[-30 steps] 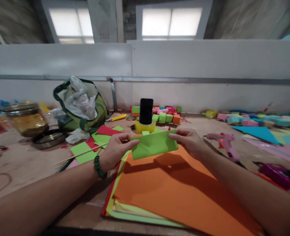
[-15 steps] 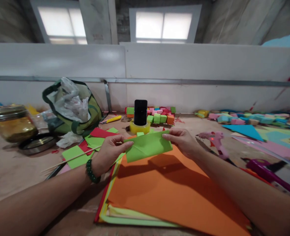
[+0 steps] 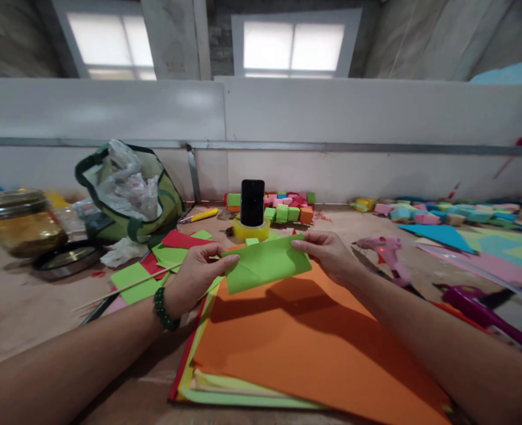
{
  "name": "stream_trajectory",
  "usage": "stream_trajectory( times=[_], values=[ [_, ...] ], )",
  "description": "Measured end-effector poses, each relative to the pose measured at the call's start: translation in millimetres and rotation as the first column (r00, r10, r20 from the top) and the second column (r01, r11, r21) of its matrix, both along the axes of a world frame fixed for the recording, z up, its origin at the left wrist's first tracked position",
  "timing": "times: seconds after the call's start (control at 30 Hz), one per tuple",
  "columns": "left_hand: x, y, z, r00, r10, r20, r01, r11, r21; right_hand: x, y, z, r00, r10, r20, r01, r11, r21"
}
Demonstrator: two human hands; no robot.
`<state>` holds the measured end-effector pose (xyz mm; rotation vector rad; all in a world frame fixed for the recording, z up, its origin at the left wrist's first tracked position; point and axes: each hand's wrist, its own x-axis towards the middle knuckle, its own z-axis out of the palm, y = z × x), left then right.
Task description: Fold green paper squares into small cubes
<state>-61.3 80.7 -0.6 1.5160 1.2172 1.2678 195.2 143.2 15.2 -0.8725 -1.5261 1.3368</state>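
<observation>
A rectangular piece of green paper (image 3: 267, 264) is held up between my two hands, tilted, with a faint crease across it. My left hand (image 3: 198, 274) pinches its left end between thumb and fingers. At the upper right corner, my right hand (image 3: 327, 252) grips it the same way. Below lies a stack of coloured sheets with an orange sheet (image 3: 296, 348) on top, and shadows of the paper and hands fall on it. A small green paper cube (image 3: 252, 241) shows just behind the held piece.
Green and red paper scraps (image 3: 137, 281) and a wooden stick (image 3: 126, 288) lie at left, before a green bag (image 3: 167, 198), a jar (image 3: 17, 224) and its lid (image 3: 68, 258). A phone (image 3: 253, 202) stands on a tape roll (image 3: 251, 229). Right are a pink glue gun (image 3: 387, 255) and paper cubes (image 3: 449, 212).
Both hands keep their grip on the green paper, which stays almost still. The whole view has shifted only very slightly.
</observation>
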Motion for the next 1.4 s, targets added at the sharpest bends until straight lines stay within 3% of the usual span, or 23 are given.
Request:
stream_trajectory(
  times=[0.63,0.8,0.9,1.0,1.1,1.23,1.33,1.4],
  values=[
    [0.9,-1.5,2.0,1.000,0.003,-0.025,-0.003,1.000,0.016,1.8,1.6,-2.1,1.000,-0.004,0.022,0.004,1.000,-0.002],
    [0.7,-0.5,4.5,0.991,-0.050,-0.122,0.042,0.997,-0.069,-0.2,0.5,1.7,0.973,-0.028,0.228,0.045,0.996,-0.072],
    [-3.2,2.8,2.0,0.943,-0.156,-0.294,0.109,0.979,-0.170,-0.7,-0.3,2.8,0.894,0.058,0.445,0.017,0.986,-0.163],
    [-6.0,5.0,-1.7,0.853,-0.217,-0.474,0.143,0.972,-0.187,0.0,-0.6,1.0,0.764,0.176,0.620,-0.056,0.976,-0.208],
    [-3.4,3.4,-2.1,0.772,-0.189,-0.607,0.105,0.979,-0.172,0.1,-0.2,-1.7,0.621,0.201,0.758,-0.137,0.979,-0.148],
    [2.1,-1.0,1.2,0.668,-0.149,-0.729,0.061,0.987,-0.147,-2.7,0.0,-3.0,0.474,0.108,0.874,-0.194,0.981,-0.016],
    [1.9,-1.3,1.0,0.623,-0.072,-0.779,0.119,0.993,0.004,-5.1,-1.3,-1.8,0.411,0.083,0.908,-0.226,0.974,0.013],
    [1.3,1.2,-1.6,0.594,-0.075,-0.801,0.289,0.949,0.125,-5.8,-2.0,-0.8,0.379,0.081,0.922,-0.245,0.969,0.016]
  ],
)
